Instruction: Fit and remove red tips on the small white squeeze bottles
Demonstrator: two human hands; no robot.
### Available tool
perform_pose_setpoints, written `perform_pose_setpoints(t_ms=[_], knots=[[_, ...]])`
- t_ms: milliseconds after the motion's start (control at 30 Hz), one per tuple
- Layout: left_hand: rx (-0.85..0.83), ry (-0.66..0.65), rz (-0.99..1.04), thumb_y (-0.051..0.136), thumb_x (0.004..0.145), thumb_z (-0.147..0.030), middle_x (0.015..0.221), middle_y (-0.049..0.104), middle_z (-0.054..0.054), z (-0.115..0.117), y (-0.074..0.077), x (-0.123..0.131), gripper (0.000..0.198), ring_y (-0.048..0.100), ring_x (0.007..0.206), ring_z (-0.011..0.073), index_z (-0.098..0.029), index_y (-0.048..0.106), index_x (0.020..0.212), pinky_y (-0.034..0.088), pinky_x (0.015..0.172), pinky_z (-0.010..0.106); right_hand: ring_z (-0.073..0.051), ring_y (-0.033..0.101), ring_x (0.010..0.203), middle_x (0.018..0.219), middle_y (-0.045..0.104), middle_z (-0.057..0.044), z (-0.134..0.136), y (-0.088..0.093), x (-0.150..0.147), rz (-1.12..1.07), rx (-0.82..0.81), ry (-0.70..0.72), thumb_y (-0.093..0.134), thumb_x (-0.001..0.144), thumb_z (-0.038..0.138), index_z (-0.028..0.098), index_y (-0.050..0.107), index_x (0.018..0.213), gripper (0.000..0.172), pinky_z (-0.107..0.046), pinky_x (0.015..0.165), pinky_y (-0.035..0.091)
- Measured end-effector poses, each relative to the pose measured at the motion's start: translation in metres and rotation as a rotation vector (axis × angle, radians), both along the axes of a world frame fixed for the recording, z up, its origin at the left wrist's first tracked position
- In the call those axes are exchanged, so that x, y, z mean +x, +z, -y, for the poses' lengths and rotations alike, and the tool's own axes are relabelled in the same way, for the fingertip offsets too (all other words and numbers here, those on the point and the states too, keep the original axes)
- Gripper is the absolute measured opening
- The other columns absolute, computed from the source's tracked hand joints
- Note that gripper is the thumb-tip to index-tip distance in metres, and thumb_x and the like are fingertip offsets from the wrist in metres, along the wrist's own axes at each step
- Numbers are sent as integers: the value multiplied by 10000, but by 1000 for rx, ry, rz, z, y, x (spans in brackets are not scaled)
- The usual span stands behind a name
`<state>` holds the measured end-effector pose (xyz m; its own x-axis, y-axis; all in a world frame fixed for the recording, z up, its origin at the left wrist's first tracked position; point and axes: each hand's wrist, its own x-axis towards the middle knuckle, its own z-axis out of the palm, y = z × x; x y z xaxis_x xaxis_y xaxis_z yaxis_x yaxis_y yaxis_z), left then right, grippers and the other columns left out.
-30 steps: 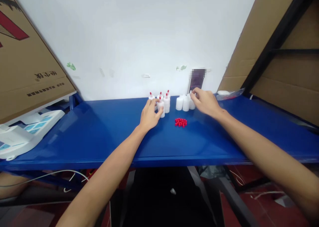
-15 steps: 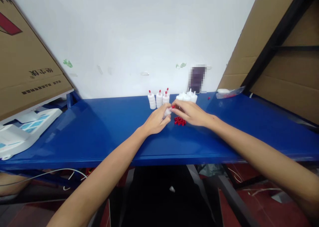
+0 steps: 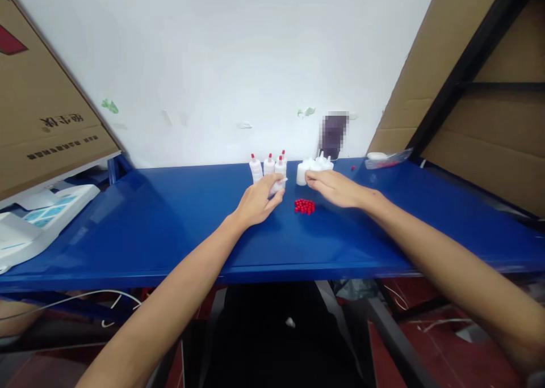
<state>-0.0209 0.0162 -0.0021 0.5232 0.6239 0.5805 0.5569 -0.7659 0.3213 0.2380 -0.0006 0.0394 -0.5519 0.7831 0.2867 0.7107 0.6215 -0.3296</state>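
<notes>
My left hand (image 3: 258,201) is wrapped round a white squeeze bottle (image 3: 277,187), tilted with its pale nozzle pointing right; no red shows on the nozzle. To the right, apart from that bottle, my right hand (image 3: 334,188) has its fingers pinched together; what they hold, if anything, is hidden. A small pile of red caps (image 3: 304,206) lies on the table between and below the hands. Behind my left hand stand several white bottles with red tips (image 3: 269,165). Just behind my right hand is a group of white bottles with bare nozzles (image 3: 303,172), partly covered by it.
The blue table (image 3: 170,223) meets a white wall. A dark pixelated object (image 3: 334,133) leans there. A clear plastic bag (image 3: 388,159) with red inside lies at the right, a stray red cap (image 3: 353,167) nearby. A white device (image 3: 51,220) and cardboard box (image 3: 55,110) occupy the left.
My right hand has pulled away from the bottle's nozzle to the right. The red cap seen between its fingers no longer shows. My left hand keeps hold of the bottle.
</notes>
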Motion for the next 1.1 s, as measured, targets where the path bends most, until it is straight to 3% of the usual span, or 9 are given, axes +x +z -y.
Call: perform_pose_setpoints(t_ms=[133, 300, 533, 767, 900, 1000, 1100], knots=[[-7, 13, 5, 476, 1011, -376, 1196, 698, 100, -3, -1, -3, 393, 675, 1021, 227, -175, 552, 1340, 513, 945, 346, -186, 544, 716, 839, 644, -45, -8, -1, 15, 223, -125, -64, 459, 962, 313, 219, 564, 931, 144, -319, 662, 348], [-30, 22, 1, 487, 1005, -381, 1182, 705, 102, -4, -2, -3, 394, 679, 1011, 229, -175, 560, 1334, 510, 944, 349, -182, 587, 712, 847, 692, -48, -8, 1, 15, 298, -189, -36, 530, 926, 286, 214, 681, 1024, 194, -312, 649, 371], [-48, 20, -20, 470, 1013, -382, 1164, 710, 94, -3, 0, -4, 366, 682, 1012, 236, -188, 561, 1310, 506, 932, 347, -192, 620, 725, 881, 718, -62, -8, -1, 13, 283, -193, -27, 528, 907, 230, 204, 698, 1100, 258, -330, 676, 421], [-75, 10, -28, 492, 1009, -375, 1162, 723, 92, -3, 0, -5, 358, 691, 1019, 241, -186, 579, 1301, 508, 935, 346, -179, 596, 718, 850, 700, -45, -10, -5, 11, 262, -217, 4, 515, 916, 224, 204, 686, 1041, 213, -312, 671, 405], [-98, -5, -30, 522, 1012, -410, 1224, 719, 89, -3, 0, -3, 386, 693, 1057, 242, -206, 589, 1333, 512, 957, 344, -188, 602, 738, 867, 707, -44, -7, -2, 11, 193, -137, -10, 512, 940, 258, 208, 686, 1073, 226, -312, 683, 402], [-122, -36, -71, 537, 1017, -451, 1241, 723, 80, 1, 1, 0, 400, 701, 1056, 249, -231, 589, 1347, 524, 942, 350, -187, 601, 742, 866, 704, -42, 0, 0, 4, 15, -48, 22, 466, 1003, 358, 199, 674, 1114, 284, -319, 712, 416], [-114, -61, -136, 542, 1020, -476, 1238, 725, 78, 5, 4, 4, 415, 711, 1043, 262, -245, 561, 1365, 534, 907, 358, -174, 565, 687, 790, 668, -18, 6, -3, -10, -145, -82, 92, 451, 1028, 482, 207, 657, 1100, 352, -312, 676, 411]])
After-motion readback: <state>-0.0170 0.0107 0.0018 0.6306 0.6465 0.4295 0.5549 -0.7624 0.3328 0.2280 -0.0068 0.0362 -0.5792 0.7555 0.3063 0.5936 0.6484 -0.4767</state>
